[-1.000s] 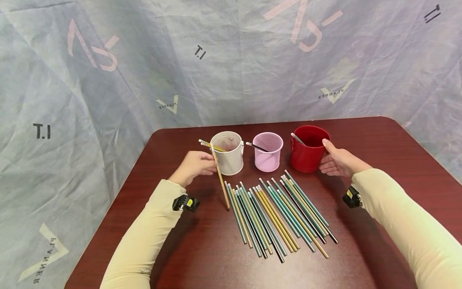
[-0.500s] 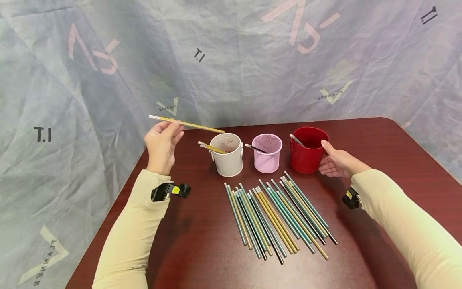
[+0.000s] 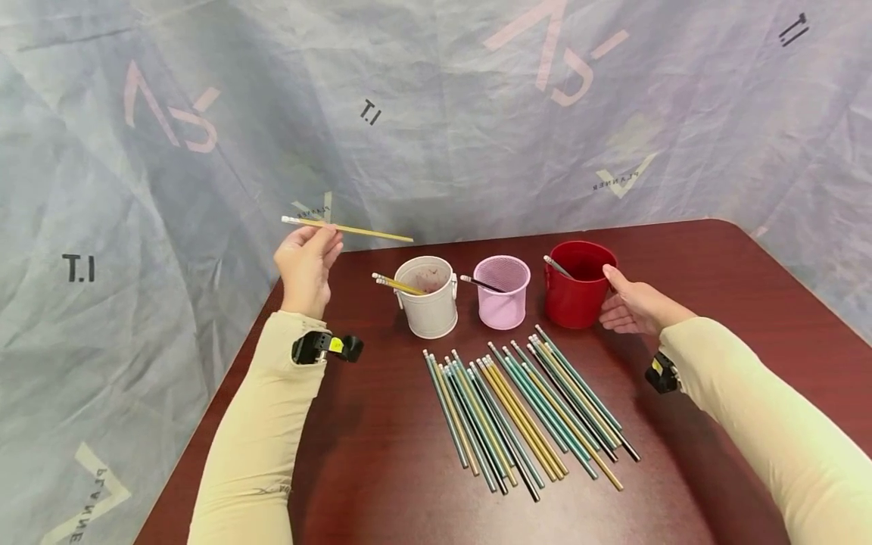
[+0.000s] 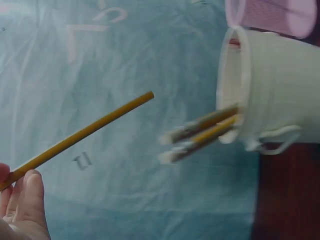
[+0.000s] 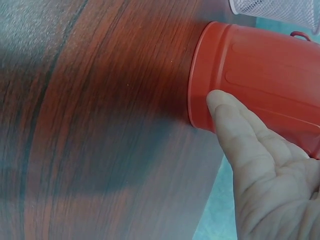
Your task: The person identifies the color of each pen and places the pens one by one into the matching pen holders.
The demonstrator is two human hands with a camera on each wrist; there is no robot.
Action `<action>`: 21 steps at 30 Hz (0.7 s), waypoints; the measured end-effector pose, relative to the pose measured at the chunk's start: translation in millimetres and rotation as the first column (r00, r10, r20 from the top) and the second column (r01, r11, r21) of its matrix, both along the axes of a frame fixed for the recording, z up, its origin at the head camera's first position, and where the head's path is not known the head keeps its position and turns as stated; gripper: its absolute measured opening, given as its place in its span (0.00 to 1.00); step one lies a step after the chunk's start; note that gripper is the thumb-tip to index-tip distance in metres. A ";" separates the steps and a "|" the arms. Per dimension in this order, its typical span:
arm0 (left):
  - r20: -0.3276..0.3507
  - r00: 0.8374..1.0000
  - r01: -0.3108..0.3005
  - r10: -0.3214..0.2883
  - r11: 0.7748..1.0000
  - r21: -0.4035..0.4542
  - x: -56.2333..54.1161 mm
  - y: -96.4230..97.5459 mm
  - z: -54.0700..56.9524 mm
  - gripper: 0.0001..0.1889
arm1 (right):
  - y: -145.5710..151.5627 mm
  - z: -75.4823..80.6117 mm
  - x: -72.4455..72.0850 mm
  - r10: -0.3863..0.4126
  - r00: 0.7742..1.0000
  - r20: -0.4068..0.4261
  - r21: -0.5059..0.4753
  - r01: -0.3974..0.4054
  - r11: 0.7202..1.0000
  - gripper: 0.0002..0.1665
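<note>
My left hand pinches a yellow pencil between thumb and fingers, raised above the table's back left. Its white eraser end points left; in the left wrist view the flat, unsharpened end of the pencil points toward the white bucket. Two yellow pencils lean inside that white bucket, eraser ends out. At the red bucket, my right hand rests against the side, thumb at the rim and fingers extended along the wall. One green pencil leans in this red bucket.
Between the buckets stands a pink mesh cup with a black pencil leaning in it. Several green, yellow and black pencils lie in a spread row on the dark red table. A grey cloth hangs behind.
My left hand has carried the yellow pencil up and left from beside the white bucket, turning it from steep to nearly level. The right hand stays at the red bucket.
</note>
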State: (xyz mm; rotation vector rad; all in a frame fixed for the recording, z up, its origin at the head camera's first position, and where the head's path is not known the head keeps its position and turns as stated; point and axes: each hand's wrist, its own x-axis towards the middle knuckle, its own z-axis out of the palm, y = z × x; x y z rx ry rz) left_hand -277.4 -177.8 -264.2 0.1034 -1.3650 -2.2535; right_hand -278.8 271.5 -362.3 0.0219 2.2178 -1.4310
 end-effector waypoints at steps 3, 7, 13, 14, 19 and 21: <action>0.063 0.998 -0.009 0.009 1.000 -0.009 -4.0 3.8 -14.0 0.08 | 0.6 0.2 0.1 -0.011 1.000 -0.001 0.001 0.011 1.000 0.60; 0.129 0.991 -0.032 0.040 0.998 -0.059 -9.6 6.9 -33.0 0.04 | 1.2 -0.1 -0.6 -0.020 1.000 0.002 -0.004 0.020 1.000 0.60; 0.182 0.982 -0.024 0.048 0.991 -0.131 -17.6 9.0 -55.4 0.03 | 1.2 -1.1 -1.1 -0.022 1.000 0.013 -0.009 0.022 1.000 0.60; 0.191 0.981 -0.021 0.047 0.990 -0.136 -18.6 9.2 -58.3 0.03 | 1.0 -1.2 -1.1 -0.022 1.000 0.012 -0.008 0.022 1.000 0.60; 0.237 0.971 -0.002 0.041 0.987 -0.163 -21.5 10.6 -68.5 0.02 | 0.3 -0.5 -1.6 -0.023 1.000 0.007 -0.008 0.023 1.000 0.60; 0.254 0.967 0.019 0.027 0.984 -0.175 -22.2 11.3 -70.4 0.02 | 0.8 0.7 -2.1 -0.017 1.000 0.006 -0.007 0.017 1.000 0.59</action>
